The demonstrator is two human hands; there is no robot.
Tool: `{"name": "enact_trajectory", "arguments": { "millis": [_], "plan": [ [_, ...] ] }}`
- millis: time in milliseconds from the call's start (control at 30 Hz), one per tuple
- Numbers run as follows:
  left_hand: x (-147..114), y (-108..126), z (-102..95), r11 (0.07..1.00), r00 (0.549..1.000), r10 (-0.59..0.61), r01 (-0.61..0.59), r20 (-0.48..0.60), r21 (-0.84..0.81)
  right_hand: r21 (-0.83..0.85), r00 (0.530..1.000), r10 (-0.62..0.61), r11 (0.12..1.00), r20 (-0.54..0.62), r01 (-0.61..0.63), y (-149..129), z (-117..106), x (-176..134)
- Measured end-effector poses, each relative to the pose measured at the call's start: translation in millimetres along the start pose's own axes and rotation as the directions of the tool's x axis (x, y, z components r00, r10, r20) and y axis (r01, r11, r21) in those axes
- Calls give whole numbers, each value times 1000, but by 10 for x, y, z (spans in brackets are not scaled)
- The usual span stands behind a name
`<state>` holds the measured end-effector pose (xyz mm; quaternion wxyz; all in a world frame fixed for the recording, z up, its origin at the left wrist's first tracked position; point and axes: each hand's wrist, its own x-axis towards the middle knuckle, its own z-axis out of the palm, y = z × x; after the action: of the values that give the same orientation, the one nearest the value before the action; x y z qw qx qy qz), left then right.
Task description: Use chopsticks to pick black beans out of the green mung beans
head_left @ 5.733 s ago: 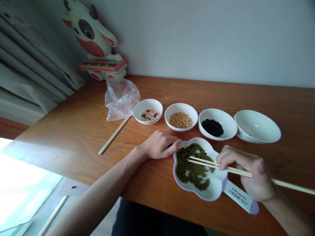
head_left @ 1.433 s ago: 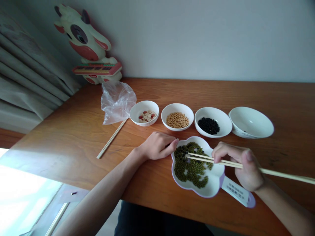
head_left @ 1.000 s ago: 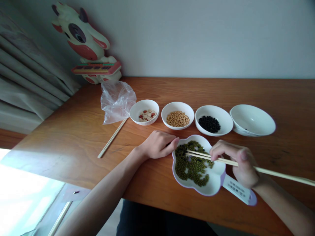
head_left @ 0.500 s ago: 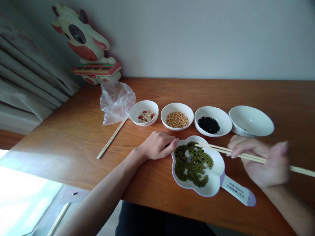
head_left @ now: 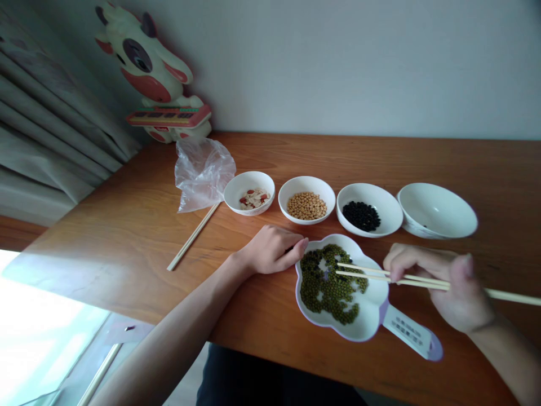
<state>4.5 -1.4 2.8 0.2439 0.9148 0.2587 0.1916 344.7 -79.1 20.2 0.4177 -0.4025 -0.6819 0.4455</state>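
A white flower-shaped dish point(head_left: 372, 304) with a lilac rim and a labelled handle lies on the table, holding green mung beans point(head_left: 310, 282) with a few dark beans among them. My left hand point(head_left: 274, 251) rests at its left edge, fingers curled and thumb on the rim; the undersides of the fingers are hidden. In my right hand point(head_left: 443, 285) is a pair of wooden chopsticks point(head_left: 372, 274), their tips slightly apart over the green beans. Behind the dish stands a white bowl point(head_left: 391, 220) of black beans point(head_left: 361, 216).
Left of the black beans are a bowl point(head_left: 327, 194) of soybeans and a bowl point(head_left: 231, 194) of pale and reddish pieces. Far right, another white bowl point(head_left: 439, 208) has a dark speck inside. Spare chopsticks point(head_left: 192, 239), a plastic bag point(head_left: 203, 172) and a cow toy keyboard point(head_left: 169, 115) sit left.
The chopstick tips have spread apart and moved down slightly over the green beans. My right hand has shifted a little left. My left hand stays at the rim.
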Motion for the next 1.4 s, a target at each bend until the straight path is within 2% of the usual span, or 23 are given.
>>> {"name": "enact_trajectory", "arguments": {
  "millis": [100,500,1400],
  "plan": [
    [-3,-1,2,1000,1000,-3,3,4,-1,-3,995,-7,1000,95,7,69,16,19],
    [-3,-10,5,1000,1000,7,-7,-1,-18,-27,993,23,999,114,-20,225,-56,-36],
    [-7,-15,7,1000,1000,-5,5,5,-9,-32,994,-7,999,106,11,182,-1,-10]
  ]
}}
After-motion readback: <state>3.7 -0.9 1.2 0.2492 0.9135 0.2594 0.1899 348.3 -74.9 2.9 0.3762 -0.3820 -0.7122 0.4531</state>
